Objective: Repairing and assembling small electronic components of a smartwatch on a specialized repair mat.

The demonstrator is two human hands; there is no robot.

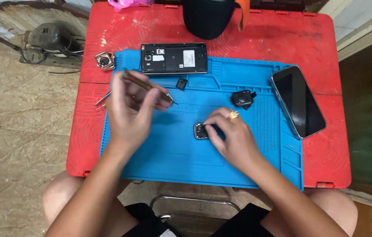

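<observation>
My left hand [130,109] hovers over the left part of a blue work mat [177,153] and grips a thin screwdriver [148,87] whose tip points right. Tweezers [102,100] stick out from under that hand. My right hand [232,134], with a ring on one finger, pinches a small square device body [200,131] lying on the mat's middle. A second small dark part [242,98] rests on the mat just beyond the right hand.
An opened phone body [173,58] lies at the mat's far edge, a small black chip [181,83] next to it. A dark-screened phone [298,101] lies at the right. A small square metal piece [104,60] sits on the red table [282,39]. A black round object [208,17] stands at the back.
</observation>
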